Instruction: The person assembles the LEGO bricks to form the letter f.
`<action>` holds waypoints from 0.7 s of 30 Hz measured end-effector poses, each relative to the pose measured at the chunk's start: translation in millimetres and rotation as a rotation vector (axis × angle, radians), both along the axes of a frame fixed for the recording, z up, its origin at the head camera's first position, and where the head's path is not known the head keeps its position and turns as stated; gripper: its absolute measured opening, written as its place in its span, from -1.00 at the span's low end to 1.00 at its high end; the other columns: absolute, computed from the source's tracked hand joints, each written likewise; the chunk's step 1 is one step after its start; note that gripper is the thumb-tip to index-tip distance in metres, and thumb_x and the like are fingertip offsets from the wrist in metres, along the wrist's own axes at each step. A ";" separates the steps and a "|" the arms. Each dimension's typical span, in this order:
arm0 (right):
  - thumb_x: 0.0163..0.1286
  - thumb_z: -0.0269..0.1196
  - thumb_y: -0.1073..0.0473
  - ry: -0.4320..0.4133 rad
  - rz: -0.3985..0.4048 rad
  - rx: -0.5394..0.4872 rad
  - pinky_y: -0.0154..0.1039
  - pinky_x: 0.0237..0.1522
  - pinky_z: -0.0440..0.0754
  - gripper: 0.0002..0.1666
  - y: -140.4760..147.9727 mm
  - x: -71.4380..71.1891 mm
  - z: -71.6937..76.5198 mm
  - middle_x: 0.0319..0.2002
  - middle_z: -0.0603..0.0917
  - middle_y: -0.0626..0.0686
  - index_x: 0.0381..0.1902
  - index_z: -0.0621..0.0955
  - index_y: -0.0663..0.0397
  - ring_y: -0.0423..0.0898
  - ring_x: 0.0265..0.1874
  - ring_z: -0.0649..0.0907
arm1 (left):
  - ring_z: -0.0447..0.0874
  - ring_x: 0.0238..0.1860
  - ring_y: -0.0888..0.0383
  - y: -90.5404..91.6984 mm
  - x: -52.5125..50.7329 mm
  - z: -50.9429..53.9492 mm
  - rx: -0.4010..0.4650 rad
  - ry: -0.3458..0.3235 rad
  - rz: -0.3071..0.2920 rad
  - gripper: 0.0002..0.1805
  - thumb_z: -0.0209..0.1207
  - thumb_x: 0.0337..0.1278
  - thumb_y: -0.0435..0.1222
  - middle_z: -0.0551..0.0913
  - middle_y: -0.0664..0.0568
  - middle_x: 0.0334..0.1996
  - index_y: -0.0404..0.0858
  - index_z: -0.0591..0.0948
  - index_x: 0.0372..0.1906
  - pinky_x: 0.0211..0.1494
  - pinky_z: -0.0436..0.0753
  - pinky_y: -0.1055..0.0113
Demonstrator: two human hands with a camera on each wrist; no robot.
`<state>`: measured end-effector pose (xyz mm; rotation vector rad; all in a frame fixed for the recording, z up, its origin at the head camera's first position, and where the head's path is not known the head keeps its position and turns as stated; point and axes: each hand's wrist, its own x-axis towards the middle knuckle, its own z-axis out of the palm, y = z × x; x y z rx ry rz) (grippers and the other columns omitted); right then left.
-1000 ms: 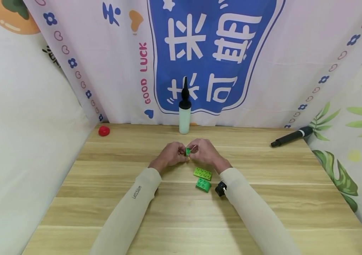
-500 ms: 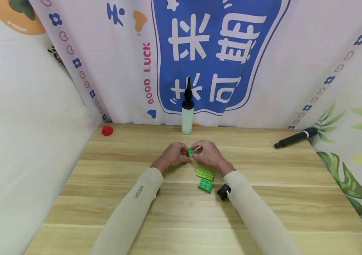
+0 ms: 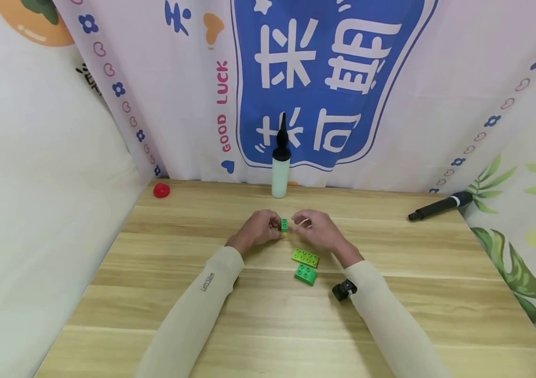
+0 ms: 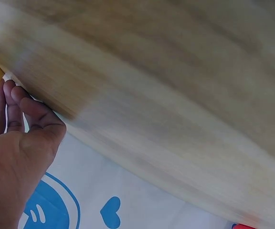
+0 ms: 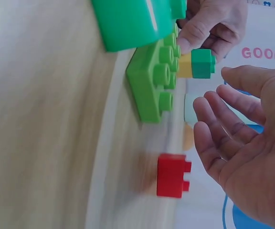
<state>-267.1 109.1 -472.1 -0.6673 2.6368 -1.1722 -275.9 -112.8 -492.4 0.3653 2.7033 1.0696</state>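
R hand (image 3: pixel 317 229) backed off grn block (image 3: pixel 284 226), fingers (image 5: pixel 245 78) slack; L hand (image 3: pixel 259 227) pinches ylw block (image 5: pixel 185 67) below, best kept steady.

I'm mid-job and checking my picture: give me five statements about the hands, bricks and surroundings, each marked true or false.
1. The left hand holds the stacked green-and-yellow plastic bricks. True.
2. The right hand grips the red studded plastic brick. False: the right hand holds nothing.
3. The lime-green rectangular plastic brick lies studs up. True.
4. The pale cylindrical bottle with a black tapered top lies on its side. False: it stands upright.
5. The black white-banded rod lies right of both hands. True.
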 end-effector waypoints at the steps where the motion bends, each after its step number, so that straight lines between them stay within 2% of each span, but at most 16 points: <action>1: 0.58 0.32 0.19 0.009 0.000 0.005 0.03 0.22 0.74 -0.63 2.7 3.0 1.1 0.15 0.76 0.23 0.24 0.68 0.24 0.13 0.11 0.77 | 0.63 -0.13 0.14 0.3 0.0 0.4 -0.002 -0.002 0.005 -0.79 0.52 0.24 -0.29 0.74 0.01 -0.17 -0.22 0.78 -0.08 0.07 0.67 0.26; 6: 0.56 0.33 0.25 0.044 0.033 0.014 0.04 0.18 0.75 -0.66 16.4 19.4 4.3 0.12 0.77 0.26 0.19 0.69 0.31 0.12 0.06 0.79 | 0.63 -0.11 0.12 1.8 0.2 1.6 -0.007 -0.014 0.019 -0.77 0.51 0.26 -0.26 0.73 0.01 -0.15 -0.22 0.77 -0.06 0.09 0.67 0.24; 12: 0.48 0.42 0.27 0.046 0.067 0.072 0.03 0.16 0.75 -0.67 28.6 38.3 6.4 0.09 0.79 0.20 0.14 0.71 0.25 0.06 0.05 0.78 | 0.64 -0.13 0.13 2.1 1.5 -1.6 -0.002 0.000 0.005 -0.77 0.51 0.27 -0.25 0.75 0.00 -0.16 -0.25 0.77 -0.06 0.07 0.67 0.24; 17: 0.43 0.46 0.28 0.011 0.059 0.098 0.01 0.19 0.75 -0.68 32.5 46.1 5.3 0.09 0.79 0.13 0.12 0.73 0.17 0.05 0.09 0.76 | 0.64 -0.13 0.12 1.2 1.8 -1.0 0.002 0.020 0.005 -0.77 0.51 0.26 -0.27 0.75 -0.02 -0.17 -0.26 0.76 -0.08 0.08 0.68 0.22; 21: 0.38 0.49 0.29 -0.011 0.054 0.107 -0.02 0.17 0.75 -0.67 33.9 49.8 -0.9 0.06 0.80 0.08 0.09 0.74 0.13 0.01 0.07 0.76 | 0.65 -0.11 0.11 0.9 2.8 -1.0 -0.001 0.009 0.003 -0.77 0.52 0.26 -0.26 0.75 -0.01 -0.15 -0.24 0.76 -0.07 0.10 0.68 0.21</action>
